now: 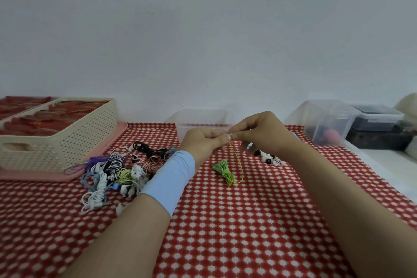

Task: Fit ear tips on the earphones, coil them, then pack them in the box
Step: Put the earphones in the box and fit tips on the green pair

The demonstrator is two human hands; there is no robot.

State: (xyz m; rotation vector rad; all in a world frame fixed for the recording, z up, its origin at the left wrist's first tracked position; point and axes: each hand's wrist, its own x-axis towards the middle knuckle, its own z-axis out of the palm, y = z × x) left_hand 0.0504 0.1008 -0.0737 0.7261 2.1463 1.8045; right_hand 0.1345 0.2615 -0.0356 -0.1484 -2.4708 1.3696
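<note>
Left hand [203,140], right hand [259,133] pinching earphone [224,169], cloth [225,221]

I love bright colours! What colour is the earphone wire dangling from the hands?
Green and yellow; the head view shows the earphone wire best.

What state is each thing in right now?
green earphones: bundled on the cloth, one end lifted
left hand: pinches that lifted end
right hand: pinches it too
earphone pile: tangled, on the cloth
ear tips: loose heap beside right hand
clear box: open, behind hands
dark container: lid on
</note>
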